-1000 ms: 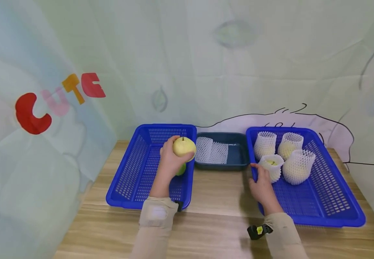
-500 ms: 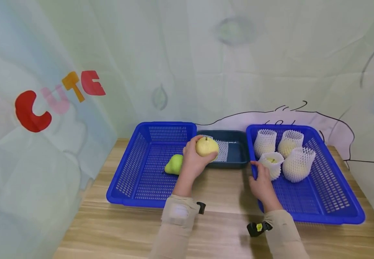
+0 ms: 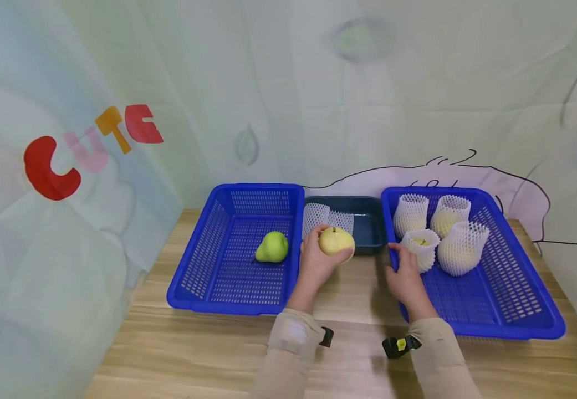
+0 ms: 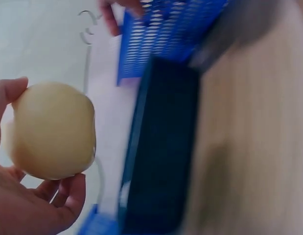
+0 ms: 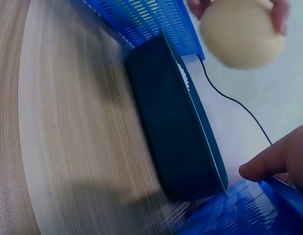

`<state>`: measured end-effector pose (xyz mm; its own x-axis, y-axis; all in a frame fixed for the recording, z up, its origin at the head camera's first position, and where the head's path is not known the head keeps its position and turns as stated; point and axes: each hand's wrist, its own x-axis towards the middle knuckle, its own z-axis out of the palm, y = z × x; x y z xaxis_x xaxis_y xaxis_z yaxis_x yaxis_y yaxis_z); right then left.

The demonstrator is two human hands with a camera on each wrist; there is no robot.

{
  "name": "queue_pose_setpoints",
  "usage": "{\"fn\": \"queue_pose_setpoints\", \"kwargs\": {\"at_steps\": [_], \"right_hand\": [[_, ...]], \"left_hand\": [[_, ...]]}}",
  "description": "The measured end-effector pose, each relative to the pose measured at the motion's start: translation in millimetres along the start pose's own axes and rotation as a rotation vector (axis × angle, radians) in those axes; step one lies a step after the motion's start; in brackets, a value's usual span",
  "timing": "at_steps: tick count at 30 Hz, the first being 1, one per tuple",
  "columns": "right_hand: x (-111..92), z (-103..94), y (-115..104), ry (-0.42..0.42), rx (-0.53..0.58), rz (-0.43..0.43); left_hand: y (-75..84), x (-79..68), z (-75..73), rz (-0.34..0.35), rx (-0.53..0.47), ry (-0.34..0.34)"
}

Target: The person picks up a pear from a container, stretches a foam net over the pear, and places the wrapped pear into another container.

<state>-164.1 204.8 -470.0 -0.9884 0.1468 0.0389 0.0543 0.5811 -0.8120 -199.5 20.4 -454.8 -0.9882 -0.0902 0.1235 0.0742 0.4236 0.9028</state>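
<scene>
My left hand (image 3: pixel 315 260) grips a round, pale yellow pear (image 3: pixel 337 243), stem up, in front of the small dark green tray (image 3: pixel 368 224). In the left wrist view thumb and fingers wrap the pear's sides, raised above the tray's rim. My right hand (image 3: pixel 408 281) holds the left rim of the right blue basket (image 3: pixel 498 321), beside a wrapped pear (image 3: pixel 420 252). White foam net sleeves (image 3: pixel 315 217) lie in the tray. Several pale pears in such sleeves stand in the right basket, among them a large one (image 3: pixel 460 255).
A green pear (image 3: pixel 272 247) lies on its side in the left blue basket (image 3: pixel 198 302). Both baskets flank the tray on the wood-grain table (image 3: pixel 348 310). A printed cloth (image 3: pixel 288 100) hangs close behind them.
My left hand has carried the yellow pear rightward out of the left basket, past the tray's left part and slightly nearer to me. The green pear is uncovered. The right hand stays at the rim.
</scene>
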Motion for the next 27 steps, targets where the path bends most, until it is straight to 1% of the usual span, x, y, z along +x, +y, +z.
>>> {"fn": "queue_pose_setpoints", "kwargs": {"at_steps": [3, 6, 11, 15, 19, 23, 27], "right_hand": [[0, -0.8, 0, -0.008, -0.001, 0.013], [0, -1.5, -1, -0.012, -0.001, 0.023], [0, -0.2, 0, -0.012, 0.006, 0.021], [0, 1.7, 1, -0.012, 0.009, 0.013], [-1, 2.3, 1, -0.012, 0.002, 0.021], [-2, 1.7, 0, -0.003, -0.006, 0.023], [-1, -0.1, -2, -0.001, -0.008, 0.025]], "left_hand": [[-9.8, -7.2, 8.9, -0.017, 0.009, 0.011], [-20.1, -13.3, 17.9, -0.033, 0.006, 0.004], [-36.8, -20.1, 30.1, -0.057, 0.071, -0.009], [-47.0, -22.7, 37.4, -0.082, 0.093, -0.021], [-52.9, -24.4, 42.5, -0.094, 0.082, -0.035], [-54.8, -25.0, 45.7, -0.076, 0.075, -0.039], [-54.4, -24.1, 47.4, -0.057, 0.101, -0.05]]}}
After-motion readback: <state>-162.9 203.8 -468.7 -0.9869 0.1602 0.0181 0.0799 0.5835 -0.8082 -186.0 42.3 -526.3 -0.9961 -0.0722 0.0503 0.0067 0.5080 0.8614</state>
